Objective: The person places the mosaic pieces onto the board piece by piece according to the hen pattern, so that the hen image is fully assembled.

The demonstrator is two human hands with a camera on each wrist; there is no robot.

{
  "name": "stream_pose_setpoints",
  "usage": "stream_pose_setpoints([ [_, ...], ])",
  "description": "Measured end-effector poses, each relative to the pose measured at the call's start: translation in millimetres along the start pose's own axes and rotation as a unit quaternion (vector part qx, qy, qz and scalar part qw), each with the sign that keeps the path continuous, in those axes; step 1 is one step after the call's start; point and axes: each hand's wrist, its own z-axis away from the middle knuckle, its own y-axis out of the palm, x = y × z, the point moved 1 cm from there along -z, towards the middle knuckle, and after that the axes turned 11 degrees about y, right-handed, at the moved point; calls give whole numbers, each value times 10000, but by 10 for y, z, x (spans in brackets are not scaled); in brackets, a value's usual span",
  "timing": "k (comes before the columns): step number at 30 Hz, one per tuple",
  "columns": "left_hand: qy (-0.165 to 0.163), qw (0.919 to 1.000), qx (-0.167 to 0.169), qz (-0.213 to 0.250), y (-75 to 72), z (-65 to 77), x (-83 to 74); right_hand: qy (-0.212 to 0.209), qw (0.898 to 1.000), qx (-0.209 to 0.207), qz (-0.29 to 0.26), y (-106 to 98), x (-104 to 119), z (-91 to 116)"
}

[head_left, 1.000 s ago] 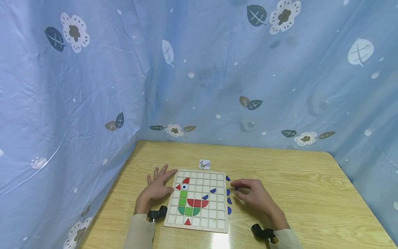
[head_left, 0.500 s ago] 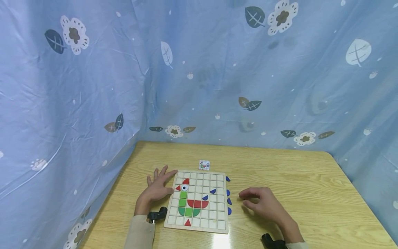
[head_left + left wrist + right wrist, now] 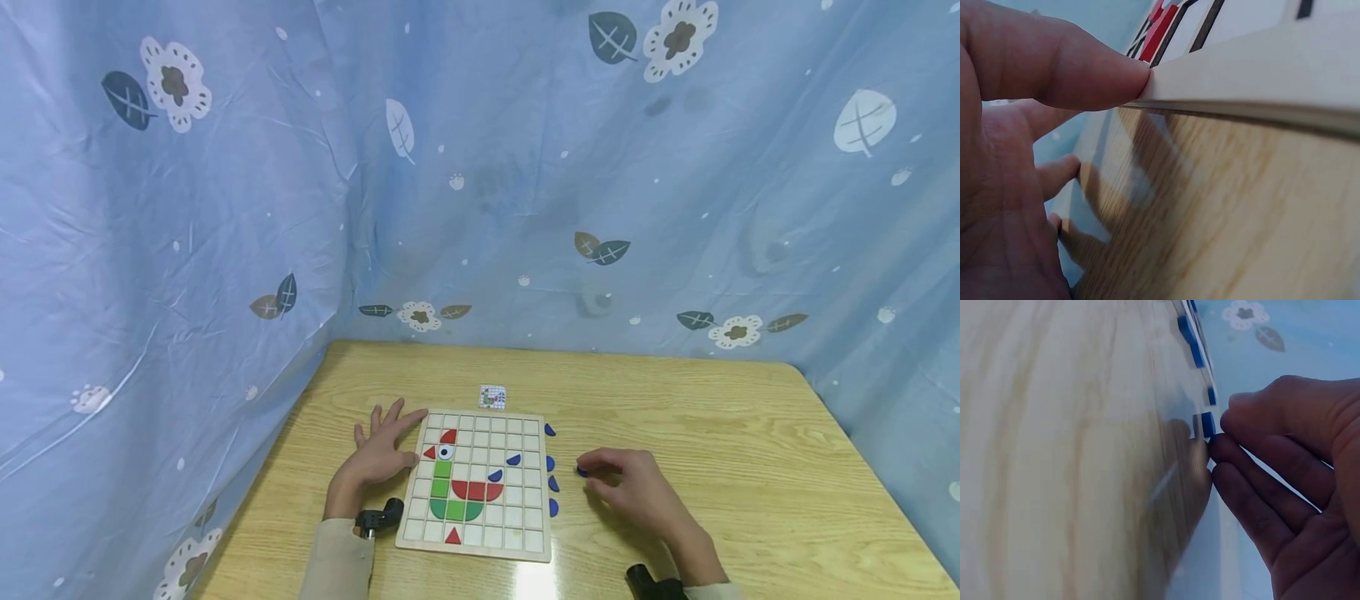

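My left hand [image 3: 378, 457] is spread at the left side of a gridded wooden board [image 3: 480, 553]. Its thumb [image 3: 1104, 81] presses on the board's edge, and its index finger reaches the upper left corner. On the board, red, green and blue shapes and an eye tile [image 3: 446, 452] form a bird-like figure. My right hand [image 3: 637, 492] is right of the board, with curved thumb and index finger pinching a small blue piece [image 3: 582, 472] at their tips. In the right wrist view this blue piece [image 3: 1208, 425] sits at or just above the tabletop; its full outline is hidden.
Several blue half-circle pieces [image 3: 553, 507] line the board's right edge. A small picture card [image 3: 492, 397] lies behind the board. The wooden table [image 3: 712, 433] extends to the right, and a blue patterned curtain [image 3: 480, 208] hangs behind and at the sides.
My right hand has drawn back to the right and slightly nearer, the blue piece moving with it; half a second ago the fingers hid that piece. My left hand has stayed in place.
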Motion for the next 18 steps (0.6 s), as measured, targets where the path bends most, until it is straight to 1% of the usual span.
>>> stream_pose_setpoints([
  [5, 5, 10000, 7, -18, 3, 0, 10, 50, 9996, -39, 266, 59, 43, -71],
  [7, 8, 10000, 2, -22, 3, -1, 13, 28, 9996, -38, 264, 85, 56, -102],
  [14, 7, 10000, 3, -19, 10, -4, 25, -440, 9982, -57, 396, 159, 83, -197],
  [18, -5, 10000, 1, -12, 7, 2, 14, -518, 9977, -59, 439, 173, 112, -218],
])
